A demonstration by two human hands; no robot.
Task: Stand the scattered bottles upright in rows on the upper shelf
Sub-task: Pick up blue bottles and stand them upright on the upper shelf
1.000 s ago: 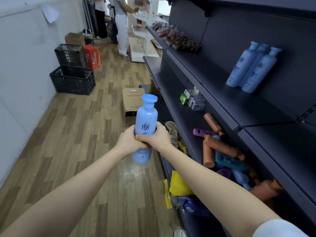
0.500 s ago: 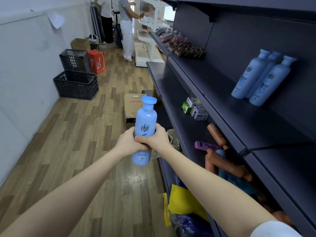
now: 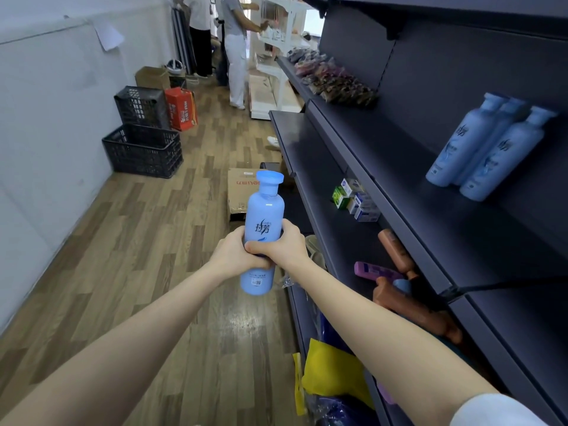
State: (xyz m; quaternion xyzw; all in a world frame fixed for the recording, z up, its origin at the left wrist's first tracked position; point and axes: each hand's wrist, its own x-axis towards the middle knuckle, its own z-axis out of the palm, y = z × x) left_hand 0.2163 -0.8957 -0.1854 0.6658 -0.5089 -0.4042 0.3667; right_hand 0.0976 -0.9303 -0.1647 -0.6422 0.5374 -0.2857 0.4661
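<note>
Fingers first: both sets are curled tight round the waist of a tall light-blue plastic bottle with a flared cap [image 3: 265, 216]. The left hand [image 3: 232, 256] grips the left side, and the right hand [image 3: 284, 245] has its thumb wrapped across the label. The bottle is upright at centre frame, held out over the wooden floor and touching no shelf.

That's smooth, glossy plastic, so I'd call it slippery. If it's full, I'd judge it moderately heavy, stiff, and hardly fragile. The mid-body grip is the sensible one: clear of the narrow neck, and it leaves the flat base free to land squarely.

Moving outward to the right of frame, the dark metal upper shelf [image 3: 399, 155] carries three matching blue bottles [image 3: 455, 149], standing packed together near the back panel. Count so far: one in hand, three placed.

At lower right, the lower shelf [image 3: 325, 210] holds the stragglers lying flat. There are two brown bottles [image 3: 396, 250], one purple bottle [image 3: 372, 270], and one small blue bottle [image 3: 402, 285] half hidden between them. More may lie under the shelf edge; I can't tell.
</note>
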